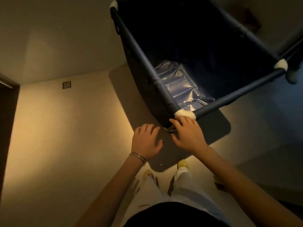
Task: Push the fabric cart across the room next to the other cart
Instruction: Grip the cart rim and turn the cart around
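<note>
The fabric cart (141, 51) is a dark blue cloth bin on a tube frame with white corner joints, standing in front of me at the upper right. Shiny plastic (178, 86) lies at its bottom. My right hand (188, 133) rests just below the near white corner (185, 114), fingers curled at a metal part of the frame there. My left hand (146, 141), with bracelets on the wrist, hovers open just left of that corner and touches nothing. A second cart is not in view.
A dark grey mat (211, 128) lies under the cart on the pale floor. A dark door frame (8, 115) stands at the left edge. A small square plate (66, 85) is set in the wall. My feet (182, 163) stand at the mat's near edge.
</note>
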`<state>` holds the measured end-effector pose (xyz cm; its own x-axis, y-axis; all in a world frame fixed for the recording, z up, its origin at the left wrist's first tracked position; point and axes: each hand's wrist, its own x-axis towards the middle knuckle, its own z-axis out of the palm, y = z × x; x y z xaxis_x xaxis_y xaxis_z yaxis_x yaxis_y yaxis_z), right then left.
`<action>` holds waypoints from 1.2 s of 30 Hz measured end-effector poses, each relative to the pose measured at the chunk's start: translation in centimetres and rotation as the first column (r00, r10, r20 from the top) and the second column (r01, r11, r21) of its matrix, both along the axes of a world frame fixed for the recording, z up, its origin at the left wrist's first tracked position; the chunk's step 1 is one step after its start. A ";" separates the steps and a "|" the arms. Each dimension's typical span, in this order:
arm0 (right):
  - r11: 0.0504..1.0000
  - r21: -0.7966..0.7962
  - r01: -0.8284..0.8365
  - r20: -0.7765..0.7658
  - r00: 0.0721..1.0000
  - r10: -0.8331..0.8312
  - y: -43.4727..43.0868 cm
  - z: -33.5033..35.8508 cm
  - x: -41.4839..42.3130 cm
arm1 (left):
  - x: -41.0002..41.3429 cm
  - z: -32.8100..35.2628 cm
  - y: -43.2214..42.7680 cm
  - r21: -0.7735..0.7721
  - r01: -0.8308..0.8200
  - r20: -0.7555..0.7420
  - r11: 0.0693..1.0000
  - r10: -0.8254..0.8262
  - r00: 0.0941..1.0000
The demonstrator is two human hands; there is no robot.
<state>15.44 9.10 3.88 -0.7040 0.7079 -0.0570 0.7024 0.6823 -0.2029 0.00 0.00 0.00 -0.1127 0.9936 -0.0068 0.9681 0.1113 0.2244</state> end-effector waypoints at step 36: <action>0.981 0.026 -0.193 0.006 0.981 0.193 34.0 -2.2 19.0 | 19.5 -1.8 29.4 0.002 -0.099 0.056 0.995 0.098 0.994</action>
